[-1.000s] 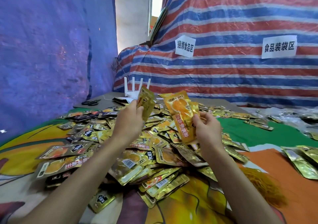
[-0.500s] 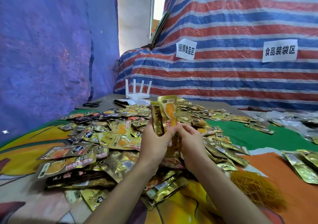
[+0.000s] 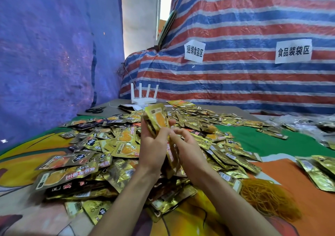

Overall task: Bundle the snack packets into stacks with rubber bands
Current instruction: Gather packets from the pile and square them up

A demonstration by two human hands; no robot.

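A small stack of gold snack packets (image 3: 157, 119) stands upright above the pile, gripped by my left hand (image 3: 154, 145) from the left side. My right hand (image 3: 183, 142) holds the stack's lower right edge, its fingers curled against the packets. A big heap of loose gold and black packets (image 3: 116, 150) covers the table beneath both hands. A tangle of orange rubber bands (image 3: 268, 197) lies on the cloth to the right of my right forearm.
A white router (image 3: 144, 99) and black scissors (image 3: 95, 110) sit at the table's far end. More packets (image 3: 319, 168) lie at the right edge. Striped tarpaulin (image 3: 235, 76) with two paper signs rises behind; a blue tarpaulin (image 3: 54, 54) closes the left.
My hands were apart, each holding packets. They came together, merging the packets into one upright stack held between both hands.
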